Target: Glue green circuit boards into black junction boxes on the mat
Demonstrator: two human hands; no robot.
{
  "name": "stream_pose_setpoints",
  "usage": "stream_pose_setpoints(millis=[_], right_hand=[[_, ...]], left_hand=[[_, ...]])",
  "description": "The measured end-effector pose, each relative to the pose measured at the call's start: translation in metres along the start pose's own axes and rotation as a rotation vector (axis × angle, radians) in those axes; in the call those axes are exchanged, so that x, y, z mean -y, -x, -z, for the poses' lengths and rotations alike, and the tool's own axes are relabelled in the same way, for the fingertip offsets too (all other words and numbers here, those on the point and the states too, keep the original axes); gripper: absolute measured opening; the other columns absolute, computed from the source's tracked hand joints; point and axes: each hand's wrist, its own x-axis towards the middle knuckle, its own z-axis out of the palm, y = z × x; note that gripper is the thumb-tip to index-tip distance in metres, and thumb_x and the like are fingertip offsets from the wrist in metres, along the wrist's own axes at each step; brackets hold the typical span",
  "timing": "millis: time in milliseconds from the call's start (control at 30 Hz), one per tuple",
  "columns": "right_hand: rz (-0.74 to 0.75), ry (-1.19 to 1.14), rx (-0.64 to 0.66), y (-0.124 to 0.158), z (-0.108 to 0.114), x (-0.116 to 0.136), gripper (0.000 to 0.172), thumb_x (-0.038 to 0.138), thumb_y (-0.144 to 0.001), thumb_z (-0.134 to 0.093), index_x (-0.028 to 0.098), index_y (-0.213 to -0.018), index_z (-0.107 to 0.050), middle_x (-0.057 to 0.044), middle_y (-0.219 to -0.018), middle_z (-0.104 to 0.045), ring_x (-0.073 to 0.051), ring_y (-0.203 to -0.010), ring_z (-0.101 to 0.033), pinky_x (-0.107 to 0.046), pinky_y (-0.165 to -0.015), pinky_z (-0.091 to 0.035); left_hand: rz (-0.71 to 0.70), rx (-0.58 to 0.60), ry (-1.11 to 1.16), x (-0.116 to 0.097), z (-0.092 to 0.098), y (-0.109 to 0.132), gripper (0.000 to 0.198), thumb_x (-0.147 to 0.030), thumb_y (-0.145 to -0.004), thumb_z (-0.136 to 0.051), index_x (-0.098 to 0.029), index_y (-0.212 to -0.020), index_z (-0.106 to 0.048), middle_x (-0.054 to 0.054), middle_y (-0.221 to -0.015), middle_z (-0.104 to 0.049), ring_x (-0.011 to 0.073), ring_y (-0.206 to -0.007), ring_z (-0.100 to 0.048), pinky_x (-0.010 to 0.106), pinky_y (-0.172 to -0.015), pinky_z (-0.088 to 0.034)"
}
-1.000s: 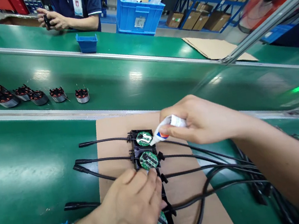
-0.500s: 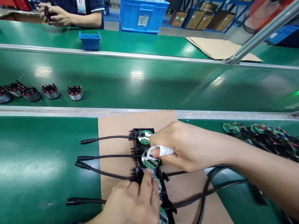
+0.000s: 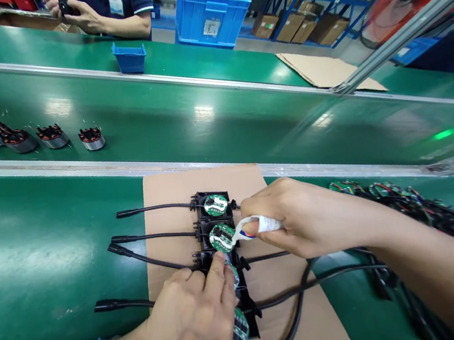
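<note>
My right hand (image 3: pixel 290 220) is closed round a white squeeze tube (image 3: pixel 269 223), its nozzle at the right edge of a round green circuit board (image 3: pixel 221 238). White paste lies in a curved strip on that board. Another round board (image 3: pixel 216 205) above it also carries white paste. The boards sit in a column of black plastic housings (image 3: pixel 250 325). My left hand (image 3: pixel 195 314) is closed over the third housing, its index fingertip just below the second board; the thumb is hidden. Below it shows a green board (image 3: pixel 239 332) on which I see no paste.
Black cables (image 3: pixel 151 236) run left from the housings, thicker ones right. Brown cardboard (image 3: pixel 170 192) lies underneath. Wired boards (image 3: pixel 403 206) are heaped at right. Copper-wound stators (image 3: pixel 92 139) stand on the green belt. Across it, a person (image 3: pixel 102 18) handles a black part near a blue bin (image 3: pixel 130 58).
My right hand and the tube have shifted right, trailing white paste along the lower edge of the second board. My left hand stays on the housing. The stators have moved left.
</note>
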Motion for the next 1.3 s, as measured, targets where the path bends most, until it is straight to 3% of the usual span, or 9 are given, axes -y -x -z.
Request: stream_pose_setpoints(millis=[200,400,500,667,733,900,1100,1300], right_hand=[[0.044,-0.019,-0.04,-0.008,-0.001,-0.005,0.018,0.012,-0.084,-0.045,0.019,-0.067,-0.042,0.001,-0.062,-0.046,-0.011,-0.055,-0.039,-0.025,-0.056,-0.028],[0.025,0.013,-0.073,-0.012,-0.003,-0.01,0.018,0.013,-0.082,-0.046,0.019,-0.066,-0.042,0.002,-0.06,-0.045,-0.01,-0.053,-0.038,-0.025,-0.054,-0.026],[0.003,0.039,-0.123,-0.005,0.001,-0.005,0.019,0.016,-0.084,-0.046,0.019,-0.065,-0.043,0.003,-0.058,-0.046,-0.01,-0.052,-0.039,-0.025,-0.053,-0.026],[-0.005,-0.044,-0.179,0.012,-0.002,0.015,0.02,0.02,-0.087,-0.046,0.018,-0.067,-0.048,0.003,-0.057,-0.048,-0.009,-0.049,-0.037,-0.024,-0.051,-0.026],[0.017,-0.085,-0.146,0.014,-0.01,0.022,0.019,0.02,-0.087,-0.046,0.019,-0.068,-0.047,0.002,-0.058,-0.048,-0.01,-0.051,-0.038,-0.024,-0.052,-0.028],[0.08,-0.077,-0.118,0.001,-0.034,0.029,0.017,0.018,-0.085,-0.044,0.019,-0.068,-0.044,0.002,-0.06,-0.046,-0.011,-0.054,-0.038,-0.025,-0.055,-0.03],[0.098,-0.053,-0.093,-0.005,-0.038,0.029,0.016,0.014,-0.083,-0.044,0.019,-0.068,-0.041,0.002,-0.062,-0.044,-0.011,-0.057,-0.037,-0.025,-0.058,-0.031],[0.07,-0.109,-0.038,0.008,-0.037,0.031,0.015,0.013,-0.082,-0.046,0.019,-0.07,-0.04,0.002,-0.063,-0.044,-0.011,-0.058,-0.037,-0.025,-0.057,-0.03]], left_hand=[[0.012,-0.075,-0.011,-0.001,-0.003,0.0,0.042,-0.023,-0.086,-0.048,-0.006,-0.122,-0.059,0.021,-0.128,-0.057,0.019,-0.061,-0.063,0.031,-0.048,-0.049],[0.015,-0.068,0.002,0.0,0.0,0.0,0.041,-0.021,-0.086,-0.049,-0.005,-0.122,-0.059,0.022,-0.129,-0.056,0.0192,-0.059,-0.062,0.032,-0.047,-0.051],[0.007,-0.102,0.021,-0.006,0.003,0.002,0.039,-0.021,-0.085,-0.05,-0.005,-0.119,-0.061,0.022,-0.126,-0.059,0.0201,-0.059,-0.063,0.033,-0.046,-0.051],[-0.008,-0.22,0.079,-0.023,0.006,0.015,0.028,-0.024,-0.088,-0.048,-0.011,-0.101,-0.069,0.012,-0.106,-0.071,0.0169,-0.05,-0.062,0.028,-0.038,-0.046],[-0.03,-0.174,0.059,-0.028,0.008,0.023,0.03,-0.023,-0.091,-0.045,-0.012,-0.105,-0.068,0.013,-0.11,-0.07,0.0154,-0.049,-0.062,0.027,-0.037,-0.045],[0.006,0.08,0.014,-0.03,0.011,0.038,0.04,-0.028,-0.095,-0.041,-0.013,-0.129,-0.054,0.015,-0.136,-0.052,0.0142,-0.059,-0.064,0.028,-0.047,-0.052],[-0.009,0.1,0.026,-0.027,0.007,0.039,0.044,-0.025,-0.09,-0.042,-0.008,-0.129,-0.053,0.02,-0.136,-0.05,0.0173,-0.064,-0.065,0.029,-0.048,-0.053],[-0.046,0.184,0.06,-0.023,0.018,0.037,0.048,-0.026,-0.088,-0.047,-0.007,-0.132,-0.051,0.021,-0.139,-0.045,0.0191,-0.071,-0.066,0.03,-0.055,-0.055]])
